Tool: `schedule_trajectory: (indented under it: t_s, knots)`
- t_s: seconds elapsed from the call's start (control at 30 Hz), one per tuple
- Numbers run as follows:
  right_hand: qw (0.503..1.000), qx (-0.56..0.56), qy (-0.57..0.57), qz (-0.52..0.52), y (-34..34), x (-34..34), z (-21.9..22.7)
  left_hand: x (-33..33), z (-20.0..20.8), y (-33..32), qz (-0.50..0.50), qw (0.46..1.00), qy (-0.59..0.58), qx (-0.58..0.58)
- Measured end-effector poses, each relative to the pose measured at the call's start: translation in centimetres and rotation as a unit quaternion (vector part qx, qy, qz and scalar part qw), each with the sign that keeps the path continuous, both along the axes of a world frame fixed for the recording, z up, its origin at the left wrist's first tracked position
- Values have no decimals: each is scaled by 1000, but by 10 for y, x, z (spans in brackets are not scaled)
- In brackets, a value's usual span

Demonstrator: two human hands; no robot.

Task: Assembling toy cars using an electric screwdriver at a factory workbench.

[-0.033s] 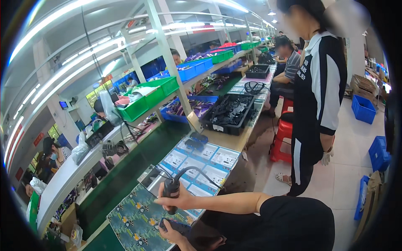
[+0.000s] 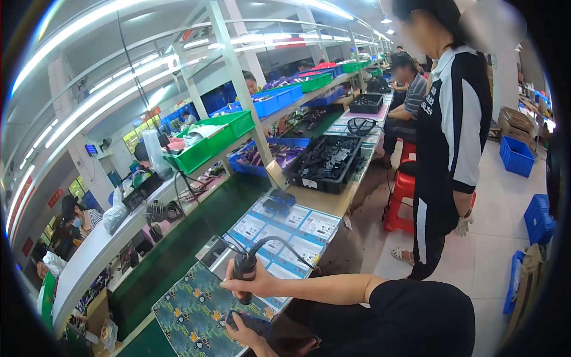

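My right hand [image 2: 262, 284] is wrapped round a black electric screwdriver [image 2: 244, 268], held upright with its cable curving off the top to the right. Its lower end points down over a small dark casing [image 2: 257, 323]; I cannot tell whether the tip touches it. Fingers of my left hand [image 2: 244, 337] close on that casing from the near side, low over a mat [image 2: 190, 306] with a leafy cartoon pattern. Beyond the tool, white-and-blue printed sheets [image 2: 291, 235] cover the bench. A few dark blue parts [image 2: 278, 202] lie on their far end.
A black crate [image 2: 326, 163] of dark pieces stands farther along the bench. Left of the bench runs a green conveyor belt [image 2: 202, 208]. Green bins [image 2: 217, 131] sit on a raised shelf. A person in black and white [image 2: 452, 131] stands at right, beside red stools [image 2: 399, 196].
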State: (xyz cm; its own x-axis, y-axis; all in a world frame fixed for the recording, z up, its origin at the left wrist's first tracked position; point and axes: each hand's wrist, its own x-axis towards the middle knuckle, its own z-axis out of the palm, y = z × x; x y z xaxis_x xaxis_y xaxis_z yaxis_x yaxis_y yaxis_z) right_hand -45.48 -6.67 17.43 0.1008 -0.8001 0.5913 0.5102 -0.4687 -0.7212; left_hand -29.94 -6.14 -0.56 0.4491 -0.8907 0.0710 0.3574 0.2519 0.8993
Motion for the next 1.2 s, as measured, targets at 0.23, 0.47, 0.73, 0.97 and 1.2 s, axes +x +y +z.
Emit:
schedule_trajectory:
  t_s: [0.23, 0.47, 0.73, 0.97, 1.2]
  knots:
    - [998, -9, 24, -66, -8, -25, 4, -3, -3, 25, -98, 986, -96, -96]
    - [997, -20, -26, -71, -62, -53, -10, -9, -2, 13, -104, 993, 55, 5]
    - [993, -54, -4, -109, -127, -43, -18, 43, -4, -23, -59, 924, 378, 27]
    - [987, -57, 111, -102, -128, -15, -26, 25, 5, -19, -87, 987, 136, 7]
    - [981, -46, 149, -117, -144, 0, -28, 29, 3, -26, -83, 986, 146, 17]
